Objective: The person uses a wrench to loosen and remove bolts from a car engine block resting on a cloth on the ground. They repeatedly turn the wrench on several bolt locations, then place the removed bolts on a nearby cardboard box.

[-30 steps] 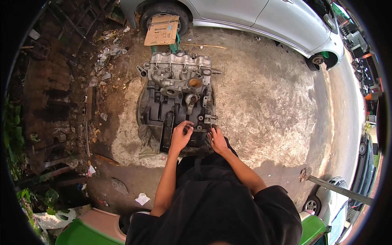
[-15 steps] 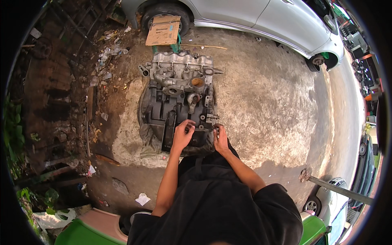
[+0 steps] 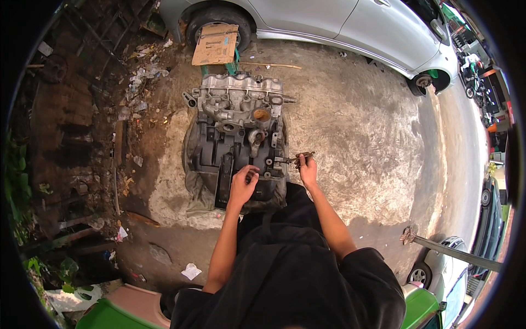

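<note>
A car engine [image 3: 241, 104] stands in front of me, with a ribbed silvery cover on its far end and a dark housing nearer to me. My left hand [image 3: 243, 185] is over the near edge of the dark housing, its fingers curled; whatever they may hold is hidden. Off the engine's right side, my right hand [image 3: 308, 169] grips a small rusty metal part [image 3: 304, 156]. That part is close to a fitting [image 3: 281, 160] sticking out of the engine; I cannot tell whether they touch.
Beyond the engine, a cardboard sheet [image 3: 215, 50] with tools lies on a green stand [image 3: 230, 68]. A silver car [image 3: 307, 19] is behind it. Litter [image 3: 145, 77] and planks are at left. A pole [image 3: 455, 254] reaches in from the right.
My right hand has moved up and right from the engine's near right corner, and the rusty metal part now shows in its fingers. The left hand has barely moved.
</note>
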Motion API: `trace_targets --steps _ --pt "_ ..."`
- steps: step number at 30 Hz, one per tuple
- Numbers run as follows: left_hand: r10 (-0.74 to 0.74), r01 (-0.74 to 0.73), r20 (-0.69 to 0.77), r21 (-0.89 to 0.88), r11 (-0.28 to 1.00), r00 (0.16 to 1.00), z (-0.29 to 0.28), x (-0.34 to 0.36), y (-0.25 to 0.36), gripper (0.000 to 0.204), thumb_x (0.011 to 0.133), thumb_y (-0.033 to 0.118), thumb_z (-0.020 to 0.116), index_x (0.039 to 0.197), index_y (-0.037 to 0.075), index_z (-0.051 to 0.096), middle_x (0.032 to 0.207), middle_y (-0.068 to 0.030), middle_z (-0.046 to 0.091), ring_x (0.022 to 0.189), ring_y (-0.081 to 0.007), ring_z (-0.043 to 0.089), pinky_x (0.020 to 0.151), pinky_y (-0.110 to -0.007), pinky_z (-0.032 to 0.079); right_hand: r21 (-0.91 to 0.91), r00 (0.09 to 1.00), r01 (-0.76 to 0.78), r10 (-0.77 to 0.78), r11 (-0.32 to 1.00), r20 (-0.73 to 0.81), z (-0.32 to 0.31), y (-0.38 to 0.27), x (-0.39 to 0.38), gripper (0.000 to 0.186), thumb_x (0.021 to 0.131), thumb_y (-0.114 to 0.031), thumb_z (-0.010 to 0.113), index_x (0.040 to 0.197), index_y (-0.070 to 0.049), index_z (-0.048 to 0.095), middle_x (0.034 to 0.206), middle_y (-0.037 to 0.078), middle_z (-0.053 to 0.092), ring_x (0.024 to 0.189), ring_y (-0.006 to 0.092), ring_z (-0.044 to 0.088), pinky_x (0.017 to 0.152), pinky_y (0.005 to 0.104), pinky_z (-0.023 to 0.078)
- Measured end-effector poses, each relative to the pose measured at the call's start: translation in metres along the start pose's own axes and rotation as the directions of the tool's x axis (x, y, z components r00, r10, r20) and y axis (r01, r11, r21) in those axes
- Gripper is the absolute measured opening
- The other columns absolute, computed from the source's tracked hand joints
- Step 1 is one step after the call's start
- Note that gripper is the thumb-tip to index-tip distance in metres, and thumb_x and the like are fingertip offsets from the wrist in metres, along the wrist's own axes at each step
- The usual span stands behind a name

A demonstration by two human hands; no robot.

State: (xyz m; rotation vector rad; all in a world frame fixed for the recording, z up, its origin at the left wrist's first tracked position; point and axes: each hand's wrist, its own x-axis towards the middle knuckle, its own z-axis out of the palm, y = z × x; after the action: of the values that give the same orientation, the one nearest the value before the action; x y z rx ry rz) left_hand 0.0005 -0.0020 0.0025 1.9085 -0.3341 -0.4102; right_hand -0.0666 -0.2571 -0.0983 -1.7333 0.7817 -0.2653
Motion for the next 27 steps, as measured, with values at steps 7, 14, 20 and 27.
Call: trace_targets --steps 7,14,20,27 --pt "0.004 -0.004 -0.010 -0.019 1.000 1.000 -0.001 0.001 0.000 0.015 0.094 0.008 0.067 0.108 0.001 0.068 0.091 -0.0084 0.070 0.077 -0.0174 0.065 0.066 -0.032 0.050 0.004 0.926 -0.220 0.208 0.975 0.316 0.015 -0.011 0.056 0.037 0.111 -0.030 0.047 0.098 0.001 0.063 0.066 0.011 0.066 0.049 0.0178 0.058 0.046 0.0330 0.043" --pt "0.001 -0.001 -0.027 -0.014 1.000 1.000 0.001 0.001 0.000 0.015 0.094 0.007 0.067 0.107 0.001 0.068 0.090 -0.0081 0.070 0.076 -0.0171 0.065 0.066 -0.032 0.050 -0.211 0.879 -0.223 0.290 0.952 0.378 0.035 -0.026 0.080 0.038 0.109 -0.029 0.050 0.097 0.004 0.065 0.066 0.014 0.067 0.055 0.0222 0.066 0.053 0.0375 0.051" --pt "-0.012 0.013 -0.021 0.010 1.000 1.000 0.000 0.001 0.003 0.015 0.094 0.006 0.067 0.108 0.001 0.069 0.091 -0.0087 0.070 0.077 -0.0179 0.066 0.065 -0.033 0.049 -0.225 0.848 -0.254 0.328 0.941 0.416 0.042 -0.022 0.090 0.035 0.108 -0.028 0.049 0.101 0.003 0.063 0.066 0.015 0.068 0.053 0.0235 0.066 0.049 0.0379 0.051" --pt "0.006 -0.006 -0.023 0.012 1.000 1.000 0.001 0.001 0.000 0.015 0.094 0.007 0.067 0.108 0.001 0.069 0.091 -0.0097 0.071 0.078 -0.0186 0.067 0.064 -0.033 0.049 -0.227 0.822 -0.319 0.388 0.920 0.417 0.043 -0.028 0.091 0.037 0.108 -0.027 0.048 0.103 0.007 0.062 0.067 0.018 0.068 0.052 0.0256 0.067 0.049 0.0394 0.053"
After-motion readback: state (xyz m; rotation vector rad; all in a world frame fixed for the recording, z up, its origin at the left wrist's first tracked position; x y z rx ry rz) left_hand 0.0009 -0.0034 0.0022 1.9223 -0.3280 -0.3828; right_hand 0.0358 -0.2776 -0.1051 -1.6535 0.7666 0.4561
